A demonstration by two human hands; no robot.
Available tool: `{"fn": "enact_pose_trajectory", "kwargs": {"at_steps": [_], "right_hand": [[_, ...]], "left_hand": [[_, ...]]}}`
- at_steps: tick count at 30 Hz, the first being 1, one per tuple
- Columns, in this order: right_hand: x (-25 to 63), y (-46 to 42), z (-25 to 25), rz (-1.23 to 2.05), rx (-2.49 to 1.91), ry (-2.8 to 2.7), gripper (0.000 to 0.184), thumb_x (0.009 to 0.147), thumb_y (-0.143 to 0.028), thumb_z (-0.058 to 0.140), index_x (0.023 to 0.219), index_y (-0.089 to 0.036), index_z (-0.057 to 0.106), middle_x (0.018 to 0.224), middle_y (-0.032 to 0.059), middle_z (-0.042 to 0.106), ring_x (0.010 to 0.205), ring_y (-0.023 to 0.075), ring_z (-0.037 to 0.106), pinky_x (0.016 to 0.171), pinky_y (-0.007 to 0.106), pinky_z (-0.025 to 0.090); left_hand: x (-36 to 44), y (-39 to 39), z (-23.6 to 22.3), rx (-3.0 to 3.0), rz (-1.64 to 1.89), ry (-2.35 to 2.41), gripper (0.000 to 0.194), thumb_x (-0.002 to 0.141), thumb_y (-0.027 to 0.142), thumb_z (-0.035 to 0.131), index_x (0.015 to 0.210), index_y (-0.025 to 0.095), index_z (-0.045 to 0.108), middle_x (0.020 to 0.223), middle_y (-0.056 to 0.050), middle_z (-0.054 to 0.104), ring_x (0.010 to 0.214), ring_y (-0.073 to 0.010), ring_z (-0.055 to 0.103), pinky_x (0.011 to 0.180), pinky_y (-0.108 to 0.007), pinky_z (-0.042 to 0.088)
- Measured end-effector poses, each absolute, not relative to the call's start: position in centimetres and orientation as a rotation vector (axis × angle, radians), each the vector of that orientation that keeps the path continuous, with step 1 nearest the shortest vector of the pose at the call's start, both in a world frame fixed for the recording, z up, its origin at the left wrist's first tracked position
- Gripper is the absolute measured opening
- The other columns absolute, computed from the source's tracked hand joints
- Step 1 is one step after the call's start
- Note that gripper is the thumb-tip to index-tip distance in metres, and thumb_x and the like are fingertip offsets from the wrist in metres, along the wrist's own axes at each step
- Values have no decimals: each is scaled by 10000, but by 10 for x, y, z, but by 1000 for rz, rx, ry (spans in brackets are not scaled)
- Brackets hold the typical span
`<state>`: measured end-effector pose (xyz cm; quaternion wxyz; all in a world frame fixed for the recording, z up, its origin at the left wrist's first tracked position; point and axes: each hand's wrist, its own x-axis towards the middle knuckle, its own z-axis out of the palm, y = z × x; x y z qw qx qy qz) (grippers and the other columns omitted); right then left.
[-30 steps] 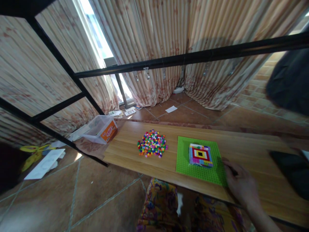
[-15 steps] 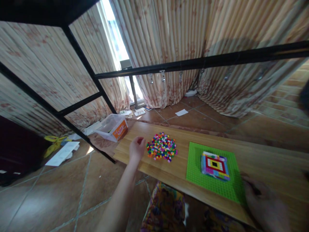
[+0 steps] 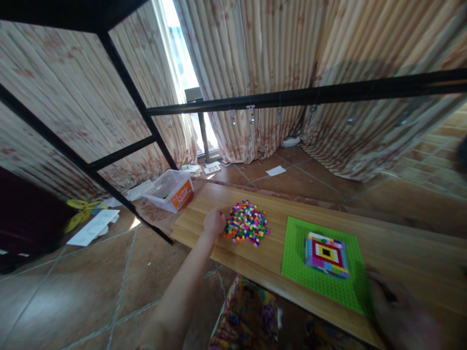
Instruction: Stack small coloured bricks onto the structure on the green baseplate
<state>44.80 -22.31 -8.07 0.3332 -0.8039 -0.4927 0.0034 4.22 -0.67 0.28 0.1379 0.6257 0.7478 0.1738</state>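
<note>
My left hand [image 3: 214, 222] is closed at the left edge of a pile of small coloured bricks [image 3: 248, 223]. Its fingers are curled, and anything between them is hidden. A green baseplate [image 3: 295, 262] lies to the right of the pile and carries a square block of bricks [image 3: 327, 254], with colourful outer rows, a red ring, a white and yellow ring and a black centre. By the plate's right edge rests my right hand [image 3: 397, 301], dim and slightly blurred. Its fingers are bent, and whether they grip the edge or a brick is hidden.
The bricks and plate are on a long wooden board [image 3: 270, 265]. Beyond its left end stands a clear plastic box [image 3: 164, 192] with an orange label. A black metal frame [image 3: 233, 103] crosses above the board. Papers [image 3: 93, 228] lie on the tiled floor.
My left hand has come into view from below and moved right to the pile's edge. The view has swung left, while my right hand stays beside the baseplate.
</note>
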Motion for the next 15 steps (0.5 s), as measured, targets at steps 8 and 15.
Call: {"fn": "enact_pose_trajectory", "kwargs": {"at_steps": [8, 15], "right_hand": [[442, -223, -76, 37, -2151, -1263, 450, 840, -555, 412, 968, -238, 704, 1026, 117, 707, 891, 323, 663, 739, 460, 521], [439, -222, -74, 21, -2128, -1272, 449, 861, -543, 394, 950, -230, 703, 990, 109, 708, 897, 304, 659, 756, 429, 516]], "left_hand": [[69, -39, 8, 1050, 1151, 1384, 229, 771, 352, 669, 894, 160, 643, 716, -23, 674, 595, -115, 594, 594, -234, 460], [98, -65, 15, 848, 1220, 1096, 356, 581, 404, 820, 782, 150, 672, 649, 16, 630, 570, -60, 539, 563, -176, 406]]}}
